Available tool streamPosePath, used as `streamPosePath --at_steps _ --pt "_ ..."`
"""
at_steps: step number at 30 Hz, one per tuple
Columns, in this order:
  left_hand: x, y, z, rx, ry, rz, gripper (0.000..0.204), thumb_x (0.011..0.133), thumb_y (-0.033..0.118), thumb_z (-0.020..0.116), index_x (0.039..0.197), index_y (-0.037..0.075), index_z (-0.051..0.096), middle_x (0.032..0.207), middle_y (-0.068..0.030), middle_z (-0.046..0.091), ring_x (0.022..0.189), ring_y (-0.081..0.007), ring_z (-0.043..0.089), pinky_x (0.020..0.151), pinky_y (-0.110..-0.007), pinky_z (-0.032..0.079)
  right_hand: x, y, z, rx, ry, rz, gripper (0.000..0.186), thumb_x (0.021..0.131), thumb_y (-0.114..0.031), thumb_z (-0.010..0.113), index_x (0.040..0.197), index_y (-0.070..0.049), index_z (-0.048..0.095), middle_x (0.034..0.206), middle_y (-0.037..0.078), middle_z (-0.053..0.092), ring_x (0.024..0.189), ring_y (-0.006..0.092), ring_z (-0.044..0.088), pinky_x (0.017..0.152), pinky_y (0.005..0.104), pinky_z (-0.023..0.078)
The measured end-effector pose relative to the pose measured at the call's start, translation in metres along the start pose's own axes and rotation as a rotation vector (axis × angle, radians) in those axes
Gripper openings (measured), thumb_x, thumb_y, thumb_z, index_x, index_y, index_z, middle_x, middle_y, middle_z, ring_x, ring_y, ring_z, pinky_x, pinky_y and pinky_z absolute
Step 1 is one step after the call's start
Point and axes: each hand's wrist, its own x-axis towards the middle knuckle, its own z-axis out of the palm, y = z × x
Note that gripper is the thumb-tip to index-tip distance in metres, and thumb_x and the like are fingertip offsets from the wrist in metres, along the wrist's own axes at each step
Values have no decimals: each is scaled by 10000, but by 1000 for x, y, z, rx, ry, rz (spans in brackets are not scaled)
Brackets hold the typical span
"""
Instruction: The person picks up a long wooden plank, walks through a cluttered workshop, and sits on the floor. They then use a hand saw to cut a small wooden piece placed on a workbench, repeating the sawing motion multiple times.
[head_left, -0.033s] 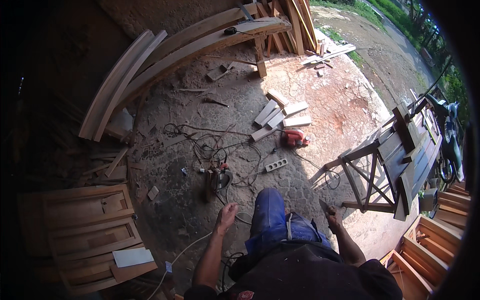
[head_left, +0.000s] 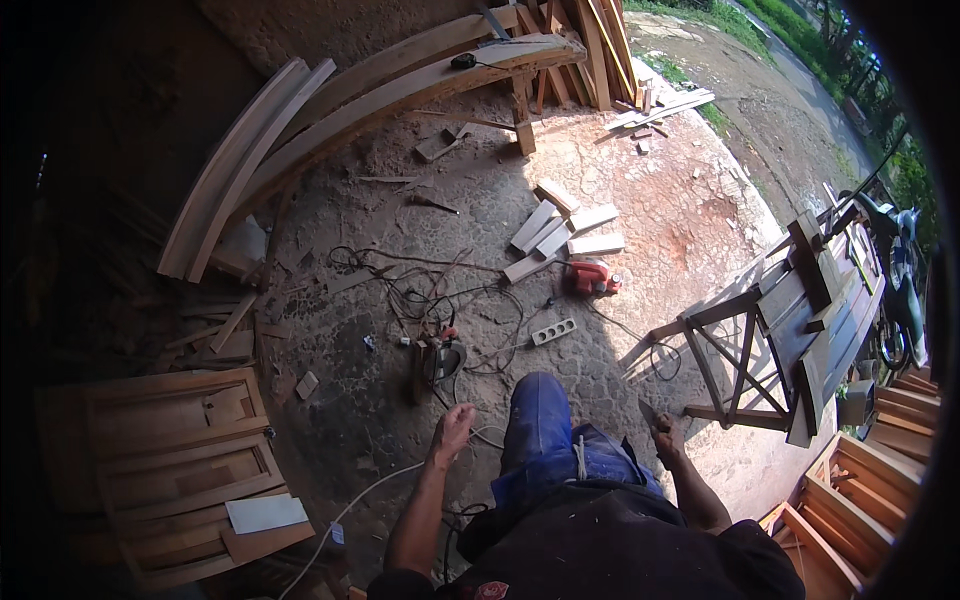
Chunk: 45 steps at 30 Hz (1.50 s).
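My left hand (head_left: 455, 428) is raised left of my blue-clad leg (head_left: 537, 420), its fingers curled; whatever they may hold is too small to make out. On the other side, my right hand (head_left: 668, 440) grips a thin, flat, dark blade-like tool (head_left: 648, 410) pointing up and left. A power tool with a dark body (head_left: 438, 365) lies among tangled cords on the floor beyond my left hand. Further on are a white power strip (head_left: 553, 332), a red electric planer (head_left: 592, 277) and several short pale wood blocks (head_left: 540, 228).
Long curved timbers (head_left: 400, 85) run along the back left. Wooden door panels (head_left: 180, 440) lie at left. A slatted wooden stand (head_left: 750, 350), a motorbike (head_left: 900, 300) and stacked wooden frames (head_left: 840, 490) line the right. Upright boards (head_left: 585, 55) lean at the back, beside an outdoor path.
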Motion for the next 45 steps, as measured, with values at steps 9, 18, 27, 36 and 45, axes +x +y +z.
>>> streamPosePath --at_steps 9,18,27,36,45 --pt "124 30 -50 -50 -51 112 284 987 287 622 1143 52 651 867 25 615 736 -46 551 620 -235 450 47 -110 15 217 -113 312 258 858 -172 678 1087 -57 647 972 73 651 832 206 619 595 374 501" --pt "198 105 -76 -194 202 -239 341 967 358 637 1173 86 629 956 15 642 732 -53 589 608 -215 469 85 -109 24 160 8 311 258 839 -160 714 1073 -67 653 904 65 658 718 187 615 570 337 477" --pt "262 146 -47 -123 64 -255 218 968 282 615 1031 77 651 837 21 590 635 -48 548 473 -189 404 155 -128 21 253 47 282 356 811 -164 690 1149 -60 654 991 101 686 944 204 639 762 382 523" --pt "441 295 -29 167 38 -18 376 935 314 648 1174 23 655 984 -62 663 782 -154 639 721 -312 544 176 -156 23 408 31 445 423 790 -292 775 1092 -16 669 1119 104 672 975 209 628 804 357 504" --pt "670 546 5 520 139 573 536 877 305 692 1299 -2 569 1256 -218 633 1174 -346 607 1002 -429 477 263 -170 89 186 133 586 346 819 -215 757 1110 -55 659 990 106 704 898 187 676 763 342 543"
